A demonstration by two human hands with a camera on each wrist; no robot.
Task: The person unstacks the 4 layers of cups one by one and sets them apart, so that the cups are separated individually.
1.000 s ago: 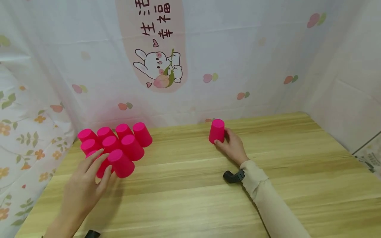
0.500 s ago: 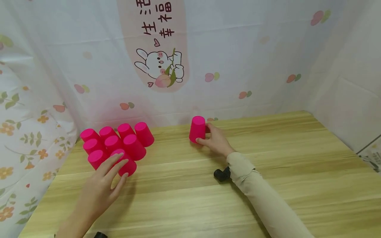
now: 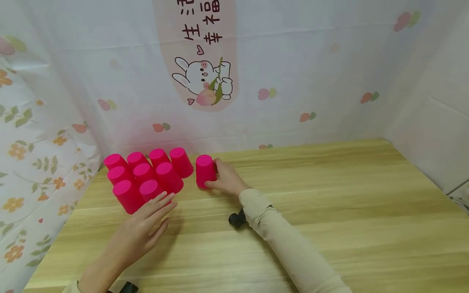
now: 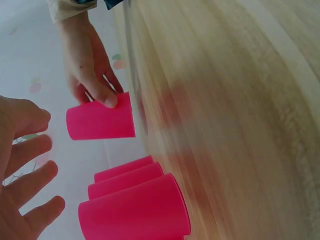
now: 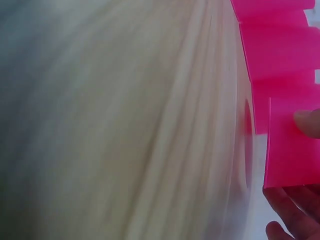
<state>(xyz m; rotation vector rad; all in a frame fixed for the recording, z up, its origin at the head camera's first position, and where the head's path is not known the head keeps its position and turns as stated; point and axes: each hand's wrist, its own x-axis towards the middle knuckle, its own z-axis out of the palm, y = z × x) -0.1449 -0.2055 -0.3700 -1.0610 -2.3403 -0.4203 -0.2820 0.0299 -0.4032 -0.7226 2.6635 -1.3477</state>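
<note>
My right hand (image 3: pixel 229 179) grips an upside-down pink cup (image 3: pixel 204 171), thumb on the near side, just right of the cup group. In the right wrist view a narrow gap shows between the held cup's rim (image 5: pixel 267 145) and the table. Several matching pink cups (image 3: pixel 169 177) stand upside down in close rows at the left. Before the front row hovers my left hand (image 3: pixel 141 228), its fingers extended and holding nothing; it hides the lower part of one front cup (image 3: pixel 151 189). The left wrist view shows its spread fingers (image 4: pixel 32 185) apart from the cups.
A wooden table (image 3: pixel 311 228) carries everything. Behind it hangs a white printed curtain (image 3: pixel 286 73) with a rabbit picture, and a flowered cloth (image 3: pixel 33 162) borders the left side. A black device (image 3: pixel 237 219) sits at my right wrist.
My right hand has carried its cup leftward across the table, close to the group. My left hand has shifted right along the front cups, and its fingers have straightened. The view has turned slightly.
</note>
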